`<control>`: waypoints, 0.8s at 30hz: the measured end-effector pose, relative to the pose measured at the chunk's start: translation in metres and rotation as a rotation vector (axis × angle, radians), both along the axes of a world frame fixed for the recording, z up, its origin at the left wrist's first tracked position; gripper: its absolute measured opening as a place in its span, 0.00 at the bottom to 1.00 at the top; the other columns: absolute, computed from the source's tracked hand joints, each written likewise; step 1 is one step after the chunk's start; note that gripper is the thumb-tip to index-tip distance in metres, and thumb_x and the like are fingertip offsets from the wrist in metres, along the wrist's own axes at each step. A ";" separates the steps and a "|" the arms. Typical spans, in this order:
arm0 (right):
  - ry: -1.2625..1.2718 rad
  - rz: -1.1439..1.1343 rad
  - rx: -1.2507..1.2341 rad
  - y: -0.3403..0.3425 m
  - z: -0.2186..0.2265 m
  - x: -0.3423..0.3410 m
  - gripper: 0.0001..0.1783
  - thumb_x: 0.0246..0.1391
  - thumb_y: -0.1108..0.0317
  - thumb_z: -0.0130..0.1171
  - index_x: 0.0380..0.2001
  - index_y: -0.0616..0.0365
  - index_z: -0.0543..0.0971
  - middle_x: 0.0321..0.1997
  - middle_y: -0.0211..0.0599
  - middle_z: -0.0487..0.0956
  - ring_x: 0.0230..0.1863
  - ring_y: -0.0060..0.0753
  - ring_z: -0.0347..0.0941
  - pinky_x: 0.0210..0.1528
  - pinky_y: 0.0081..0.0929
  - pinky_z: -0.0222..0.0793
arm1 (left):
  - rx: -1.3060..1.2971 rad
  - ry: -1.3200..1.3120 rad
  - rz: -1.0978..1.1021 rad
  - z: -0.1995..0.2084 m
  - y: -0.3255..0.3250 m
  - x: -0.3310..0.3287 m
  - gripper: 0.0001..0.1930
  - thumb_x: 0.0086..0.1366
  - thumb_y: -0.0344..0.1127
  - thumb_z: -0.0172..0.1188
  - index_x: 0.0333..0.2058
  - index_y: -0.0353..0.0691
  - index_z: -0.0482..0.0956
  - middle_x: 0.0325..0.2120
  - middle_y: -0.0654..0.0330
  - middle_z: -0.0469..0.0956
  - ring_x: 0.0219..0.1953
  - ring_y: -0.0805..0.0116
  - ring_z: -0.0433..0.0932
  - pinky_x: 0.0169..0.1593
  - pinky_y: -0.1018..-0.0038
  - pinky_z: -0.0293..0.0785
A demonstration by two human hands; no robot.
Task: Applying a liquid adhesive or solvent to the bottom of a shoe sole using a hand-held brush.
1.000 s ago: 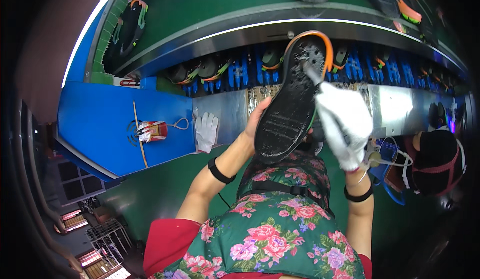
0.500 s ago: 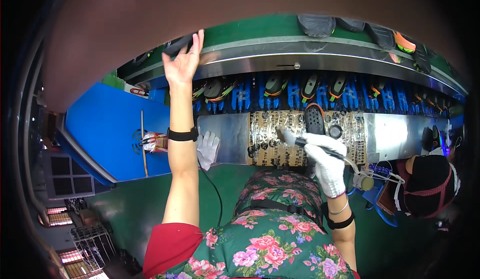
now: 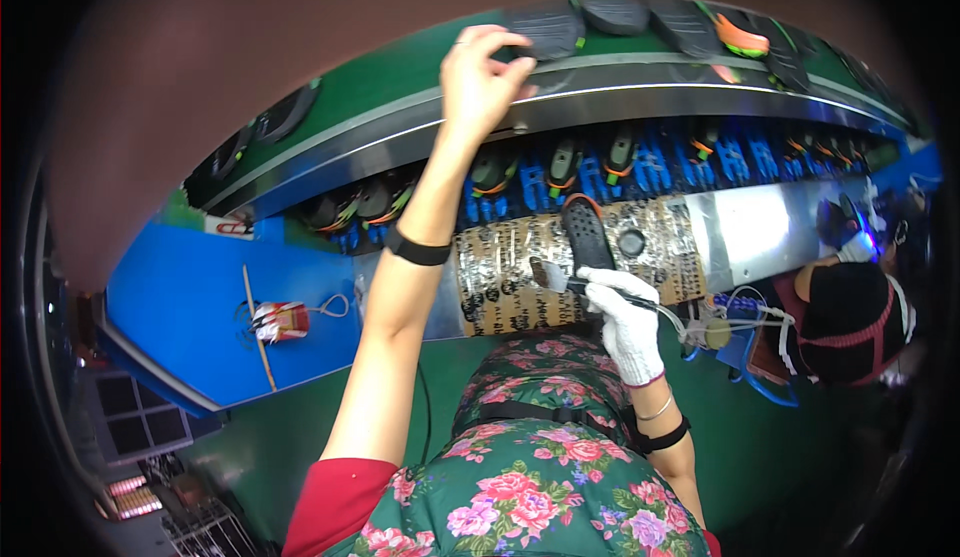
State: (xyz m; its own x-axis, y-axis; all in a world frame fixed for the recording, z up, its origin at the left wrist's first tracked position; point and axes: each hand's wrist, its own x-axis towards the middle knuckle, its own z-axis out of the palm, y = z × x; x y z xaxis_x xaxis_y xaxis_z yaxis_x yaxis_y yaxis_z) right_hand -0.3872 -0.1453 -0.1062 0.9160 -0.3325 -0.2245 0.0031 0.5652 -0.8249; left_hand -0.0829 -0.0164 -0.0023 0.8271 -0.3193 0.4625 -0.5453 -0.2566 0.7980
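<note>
My bare left hand (image 3: pixel 482 77) is raised over the green conveyor, fingers curved and apart at the left end of a black shoe sole (image 3: pixel 545 32). Whether it touches the sole is hard to make out. In a white knit glove, my right hand (image 3: pixel 628 322) grips a flat brush (image 3: pixel 550 275) with a dark handle, bristles pointing left. Just beyond the brush, a black clog (image 3: pixel 586 235) with a holed upper and orange rim lies on taped brown cardboard (image 3: pixel 500 277). Beside the clog is a small round black piece (image 3: pixel 632 243).
More soles and an orange shoe piece (image 3: pixel 742 35) lie on the green belt (image 3: pixel 400 107). Under its metal edge, blue holders (image 3: pixel 540 187) carry several shoe uppers. A blue table (image 3: pixel 180 297) with a stick and red-white packet stands left. A co-worker (image 3: pixel 850 297) sits right.
My left hand has left a dark piece at the far left and moved right to another sole. The view has shifted; my right hand still holds the brush near the clog.
</note>
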 end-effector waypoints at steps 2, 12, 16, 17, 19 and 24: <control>0.014 -0.046 0.015 -0.007 -0.002 -0.007 0.12 0.51 0.83 0.67 0.41 0.67 0.86 0.39 0.42 0.87 0.31 0.24 0.80 0.36 0.20 0.74 | -0.137 0.176 -0.051 0.009 -0.001 -0.007 0.10 0.62 0.25 0.67 0.42 0.36 0.82 0.57 0.54 0.69 0.34 0.64 0.86 0.43 0.66 0.89; -0.056 -0.182 0.251 -0.051 0.005 -0.033 0.13 0.55 0.81 0.62 0.45 0.70 0.83 0.48 0.51 0.85 0.34 0.26 0.80 0.36 0.20 0.76 | -0.500 -0.334 0.173 0.022 0.161 -0.104 0.25 0.67 0.49 0.56 0.55 0.38 0.67 0.58 0.39 0.73 0.59 0.46 0.76 0.61 0.50 0.77; -0.210 -0.142 0.377 -0.062 0.025 -0.036 0.13 0.57 0.81 0.60 0.46 0.69 0.83 0.49 0.54 0.84 0.37 0.31 0.81 0.37 0.23 0.78 | -0.823 0.104 0.256 0.031 0.174 -0.122 0.28 0.70 0.45 0.42 0.62 0.33 0.69 0.54 0.44 0.78 0.53 0.52 0.80 0.59 0.55 0.78; -0.235 -0.106 0.374 -0.060 0.034 -0.034 0.13 0.57 0.81 0.60 0.46 0.69 0.83 0.49 0.54 0.84 0.37 0.32 0.81 0.37 0.24 0.79 | -0.851 0.214 0.208 0.016 0.186 -0.118 0.27 0.70 0.43 0.42 0.61 0.32 0.72 0.52 0.46 0.80 0.52 0.55 0.81 0.58 0.58 0.79; -0.239 -0.059 0.382 -0.047 0.057 -0.032 0.14 0.56 0.82 0.60 0.46 0.69 0.83 0.50 0.55 0.84 0.37 0.32 0.81 0.37 0.24 0.78 | -0.859 0.478 0.425 -0.030 0.189 -0.105 0.19 0.72 0.46 0.52 0.48 0.36 0.81 0.44 0.57 0.83 0.46 0.64 0.82 0.56 0.65 0.78; -0.185 0.059 0.249 -0.011 0.075 -0.015 0.15 0.54 0.81 0.66 0.46 0.68 0.85 0.45 0.47 0.87 0.35 0.25 0.81 0.37 0.20 0.77 | -0.557 1.124 -0.041 -0.092 0.095 -0.140 0.18 0.71 0.47 0.59 0.47 0.37 0.83 0.42 0.57 0.85 0.43 0.66 0.84 0.55 0.67 0.78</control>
